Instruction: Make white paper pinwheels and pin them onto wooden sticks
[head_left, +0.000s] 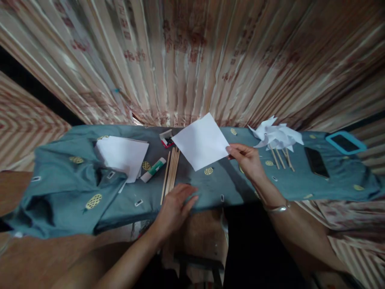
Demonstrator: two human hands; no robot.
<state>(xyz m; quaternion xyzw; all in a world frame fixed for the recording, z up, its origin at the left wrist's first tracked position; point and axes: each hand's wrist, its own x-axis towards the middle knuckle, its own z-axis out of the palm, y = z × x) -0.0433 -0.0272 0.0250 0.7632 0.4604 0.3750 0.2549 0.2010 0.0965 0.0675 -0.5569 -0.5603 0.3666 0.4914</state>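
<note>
A white square sheet of paper (201, 141) is pinched at its right corner between the thumb and fingers of my right hand (245, 157). The sheet is tilted, with one corner pointing away from me. Near the front edge of the cloth, my left hand (177, 202) has its thumb and fingers apart and holds nothing. Just beyond it lie several thin wooden sticks (171, 168) side by side. A glue stick (153, 169) with a green label rests left of them. Behind the sticks is a small opened red and white box (167, 139) with dark contents.
A stack of white paper (122, 155) lies on the left of the blue-green cloth (120, 208). White paper pinwheels (276, 134) on sticks lie at the right, near a dark phone (316, 161) and a blue-framed device (345, 142). A pleated curtain (192, 60) hangs behind.
</note>
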